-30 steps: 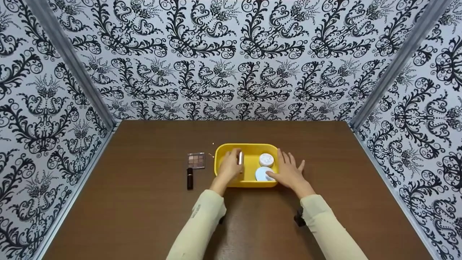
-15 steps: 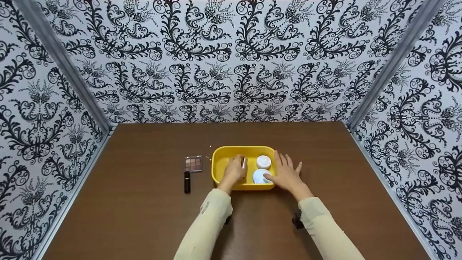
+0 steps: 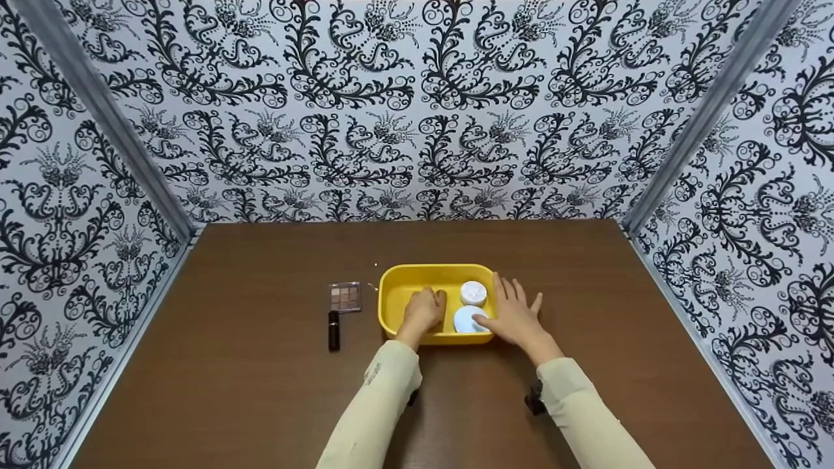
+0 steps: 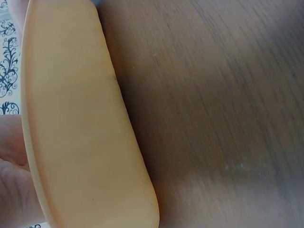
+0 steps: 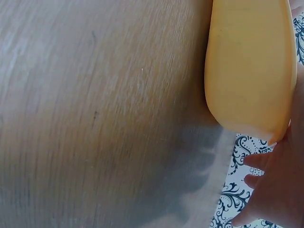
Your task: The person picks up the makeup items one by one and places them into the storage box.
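Observation:
A yellow tray (image 3: 404,268) stands on the table. My left hand (image 3: 422,309) reaches inside it, fingers curled at a slim brown item (image 3: 441,301) that is partly hidden by the hand; its kind does not show. My right hand (image 3: 518,319) rests at the tray's right end with fingers spread and straight, the thumb reaching over the rim. Under that thumb lies a round white lidded container (image 3: 469,319). Behind it sits a smaller white round jar (image 3: 474,293). In the left wrist view, the tray wall (image 4: 76,114) hides most of the left hand.
Left of the tray lie an eyeshadow palette (image 3: 345,297) and a black lipstick-like tube (image 3: 333,331). A thin, fine chain-like item (image 3: 371,285) lies by the tray's left edge. Patterned walls (image 3: 365,130) surround the brown table (image 3: 260,391).
My left hand has lowered deeper into the tray with the slim brown item, whose shiny side no longer shows. The right hand stays at the right rim. The head view has shifted slightly.

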`<state>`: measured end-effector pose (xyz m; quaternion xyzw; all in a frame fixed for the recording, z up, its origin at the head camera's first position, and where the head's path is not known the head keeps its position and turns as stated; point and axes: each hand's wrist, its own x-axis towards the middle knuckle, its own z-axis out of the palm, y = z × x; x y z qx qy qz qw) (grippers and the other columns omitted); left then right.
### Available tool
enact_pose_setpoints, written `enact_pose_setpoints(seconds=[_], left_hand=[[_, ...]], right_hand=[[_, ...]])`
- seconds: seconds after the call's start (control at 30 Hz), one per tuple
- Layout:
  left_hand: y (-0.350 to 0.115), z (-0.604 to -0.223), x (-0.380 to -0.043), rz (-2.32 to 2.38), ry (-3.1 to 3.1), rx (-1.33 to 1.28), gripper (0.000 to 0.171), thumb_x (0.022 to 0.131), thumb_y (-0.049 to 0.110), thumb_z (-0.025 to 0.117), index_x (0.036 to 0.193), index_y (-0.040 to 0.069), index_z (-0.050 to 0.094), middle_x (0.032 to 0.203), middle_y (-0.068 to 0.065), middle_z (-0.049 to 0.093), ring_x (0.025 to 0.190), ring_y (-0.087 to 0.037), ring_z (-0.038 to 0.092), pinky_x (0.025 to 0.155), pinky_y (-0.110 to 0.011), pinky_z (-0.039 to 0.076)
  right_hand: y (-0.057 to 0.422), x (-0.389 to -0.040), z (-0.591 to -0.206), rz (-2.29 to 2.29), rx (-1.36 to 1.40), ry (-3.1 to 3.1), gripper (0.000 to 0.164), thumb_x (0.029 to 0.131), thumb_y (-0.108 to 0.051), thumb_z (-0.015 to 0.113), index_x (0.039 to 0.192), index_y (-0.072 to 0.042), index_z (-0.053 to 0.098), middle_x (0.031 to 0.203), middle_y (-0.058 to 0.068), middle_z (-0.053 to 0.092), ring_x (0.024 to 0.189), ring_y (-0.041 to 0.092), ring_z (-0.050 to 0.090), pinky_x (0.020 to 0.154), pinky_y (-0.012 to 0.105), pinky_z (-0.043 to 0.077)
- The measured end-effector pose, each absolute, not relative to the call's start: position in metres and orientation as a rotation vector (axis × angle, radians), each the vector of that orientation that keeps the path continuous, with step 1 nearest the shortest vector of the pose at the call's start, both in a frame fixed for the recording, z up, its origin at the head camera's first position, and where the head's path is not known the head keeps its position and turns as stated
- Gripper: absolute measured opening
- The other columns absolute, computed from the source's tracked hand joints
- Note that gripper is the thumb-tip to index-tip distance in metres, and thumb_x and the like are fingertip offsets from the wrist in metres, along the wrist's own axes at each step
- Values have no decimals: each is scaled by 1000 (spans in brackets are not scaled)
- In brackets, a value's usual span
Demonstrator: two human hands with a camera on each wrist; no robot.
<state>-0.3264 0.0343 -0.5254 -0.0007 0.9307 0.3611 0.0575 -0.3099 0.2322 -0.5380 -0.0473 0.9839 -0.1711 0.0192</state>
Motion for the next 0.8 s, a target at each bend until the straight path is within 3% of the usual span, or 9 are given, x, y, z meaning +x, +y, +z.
enact_pose_setpoints(seconds=[0.07,0.13,0.23,0.33,0.43,0.53,0.6,0.67,0.8], left_hand=[[35,-525,-328,1051,2813,22,45,100,19,52,56,12,46,70,-9,57,68,-22,53,62,-31,45],[36,-524,-329,1039,2786,47,40,95,11,58,55,9,56,72,-8,62,67,-20,53,59,-26,43],[38,-523,-330,1057,2733,81,15,88,0,62,79,5,74,92,-9,70,80,-20,58,71,-27,50],[40,-523,-331,1091,2682,102,22,90,-1,59,104,3,76,111,-12,71,98,-23,62,89,-33,53],[41,-522,-331,1119,2643,110,25,93,0,57,112,2,74,118,-12,70,107,-25,62,96,-36,52],[43,-523,-330,1128,2623,125,25,93,0,57,112,1,73,113,-12,71,100,-22,62,89,-32,53],[44,-524,-330,1144,2603,139,23,92,-1,57,107,0,74,101,-10,70,88,-20,58,75,-28,50],[44,-525,-331,1160,2582,165,17,91,-3,57,98,-4,73,84,-8,63,75,-19,51,62,-25,42],[45,-526,-332,1194,2568,213,13,89,-7,56,87,-8,69,69,-4,49,64,-17,43,52,-22,34]], right_hand=[[232,-309,-536,-540,-151,3053,104,87,-57,67,160,-6,12,162,24,26,151,47,16,110,81,0],[232,-308,-535,-546,-150,3055,104,87,-56,67,160,-6,12,161,25,26,151,47,16,110,80,0],[232,-308,-536,-548,-151,3056,104,87,-56,67,160,-5,12,161,25,26,151,47,16,110,81,1],[232,-307,-537,-547,-144,3049,104,87,-56,67,160,-6,11,162,24,25,151,47,15,110,80,0],[232,-307,-538,-548,-145,3048,104,87,-56,67,160,-6,11,162,24,26,151,47,15,110,81,0],[232,-307,-538,-543,-140,3046,104,87,-56,67,160,-7,11,162,24,25,151,46,15,110,80,0],[232,-307,-539,-546,-144,3049,104,87,-55,67,160,-6,12,162,24,26,151,47,16,110,81,0],[232,-307,-538,-547,-140,3050,104,87,-55,67,160,-7,12,162,24,26,151,47,16,110,80,0],[231,-307,-537,-555,-141,3055,103,87,-55,67,160,-7,12,162,23,26,151,46,16,111,80,-1]])
